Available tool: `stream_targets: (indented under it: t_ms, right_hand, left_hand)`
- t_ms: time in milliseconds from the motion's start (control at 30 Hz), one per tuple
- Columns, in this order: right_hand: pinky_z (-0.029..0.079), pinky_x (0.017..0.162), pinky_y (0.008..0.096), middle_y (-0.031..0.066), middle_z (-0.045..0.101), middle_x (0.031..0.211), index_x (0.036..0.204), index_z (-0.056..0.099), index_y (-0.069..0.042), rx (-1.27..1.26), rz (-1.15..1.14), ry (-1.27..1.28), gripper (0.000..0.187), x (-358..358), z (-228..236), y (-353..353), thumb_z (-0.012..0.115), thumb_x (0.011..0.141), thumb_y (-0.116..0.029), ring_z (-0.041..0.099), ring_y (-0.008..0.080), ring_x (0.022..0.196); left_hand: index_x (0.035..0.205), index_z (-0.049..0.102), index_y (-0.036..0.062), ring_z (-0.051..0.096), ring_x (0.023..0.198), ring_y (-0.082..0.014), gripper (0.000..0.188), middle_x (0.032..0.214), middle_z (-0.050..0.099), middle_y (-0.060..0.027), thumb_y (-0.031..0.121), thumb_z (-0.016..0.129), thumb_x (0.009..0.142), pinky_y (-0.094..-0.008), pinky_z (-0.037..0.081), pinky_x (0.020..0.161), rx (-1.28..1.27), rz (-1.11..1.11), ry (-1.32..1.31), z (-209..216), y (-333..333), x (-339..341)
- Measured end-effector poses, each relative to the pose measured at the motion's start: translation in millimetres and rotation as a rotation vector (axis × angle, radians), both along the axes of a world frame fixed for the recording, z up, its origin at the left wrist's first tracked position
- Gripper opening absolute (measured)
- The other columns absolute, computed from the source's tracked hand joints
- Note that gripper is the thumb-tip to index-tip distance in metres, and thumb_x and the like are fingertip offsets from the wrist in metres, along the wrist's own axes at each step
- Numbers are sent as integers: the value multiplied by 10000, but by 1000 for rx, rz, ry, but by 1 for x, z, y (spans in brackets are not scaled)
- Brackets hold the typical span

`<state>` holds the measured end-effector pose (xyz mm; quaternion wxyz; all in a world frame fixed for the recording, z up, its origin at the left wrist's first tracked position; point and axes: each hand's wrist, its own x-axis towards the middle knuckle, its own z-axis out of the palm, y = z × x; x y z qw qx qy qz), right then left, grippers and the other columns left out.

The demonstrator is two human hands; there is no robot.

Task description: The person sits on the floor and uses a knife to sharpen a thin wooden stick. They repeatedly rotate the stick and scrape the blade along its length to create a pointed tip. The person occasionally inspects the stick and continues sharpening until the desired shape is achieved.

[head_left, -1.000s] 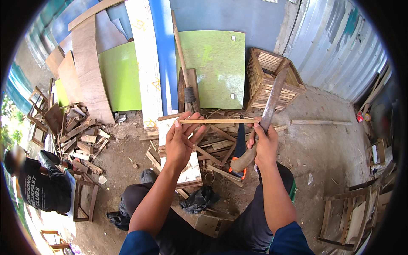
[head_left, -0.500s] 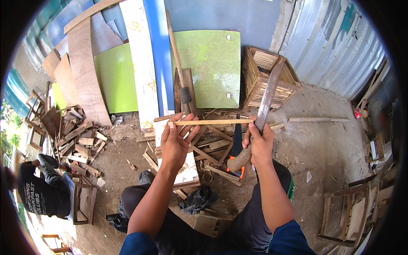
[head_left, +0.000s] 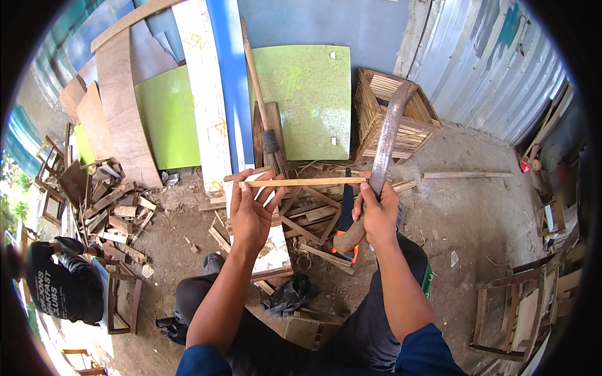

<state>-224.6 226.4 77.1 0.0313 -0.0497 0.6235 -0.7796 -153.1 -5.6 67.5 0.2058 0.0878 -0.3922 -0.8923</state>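
The left hand (head_left: pixel 254 220) pinches a stick (head_left: pixel 307 182), the right hand (head_left: pixel 381 217) grips it and a knife (head_left: pixel 389 135), scrap wood (head_left: pixel 321 214) and a saw (head_left: pixel 347 210) below.

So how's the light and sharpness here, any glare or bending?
In the head view, sunlit ground at lower left is washed out and the tall white board glares; also in the head view, the corrugated wall bends near the dark rim, while the held thin wooden strip looks reasonably sharp.

Can make out white capital lettering (head_left: pixel 55 293), stacked in rows, on black shirt (head_left: pixel 70 281) at far left. Also see yellow marks (head_left: pixel 194 41) down tall white board (head_left: pixel 204 81); can't read as words.
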Motion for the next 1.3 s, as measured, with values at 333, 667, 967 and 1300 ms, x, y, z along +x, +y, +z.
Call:
stream_targets:
  t_ms: [333, 667, 967, 1300]
  right_hand:
    - [442, 440, 267, 60, 630, 807, 1219, 606, 24, 63, -3, 78, 190, 1, -3, -3, 538, 1064, -64, 511, 86, 483]
    - [419, 505, 288, 27, 657, 712, 1179, 663, 13, 410, 449, -167, 276, 45, -56, 4, 514, 1097, -204, 530, 80, 530]
    - [498, 661, 301, 29, 593, 729, 1556, 486, -139, 489, 823, -166, 442, 123, -108, -16, 456, 1118, -188, 552, 112, 645]
    - [529, 678, 392, 152, 677, 802, 1529, 519, -129, 500, 872, 70, 495, 120, -104, -20, 523, 1038, -71, 662, 303, 691]
  left_hand:
    - [1166, 563, 73, 685, 1173, -336, 202, 1211, 669, -150, 252, 485, 1114, -457, 601, 1027, -26, 8, 82, -6, -13, 3]
    - [962, 665, -25, 754, 992, -259, 81, 1017, 763, -158, -22, 586, 981, -360, 594, 869, -1308, -286, -56, 26, -51, 88]
    - [1005, 671, 19, 736, 1005, -312, 241, 1067, 747, -126, -131, 640, 819, -398, 600, 861, -1433, -389, -53, -9, -56, 108]
    - [983, 753, 97, 696, 909, -279, 425, 1022, 699, -72, -86, 730, 601, -383, 578, 751, -1560, -384, -6, -15, -69, 121]
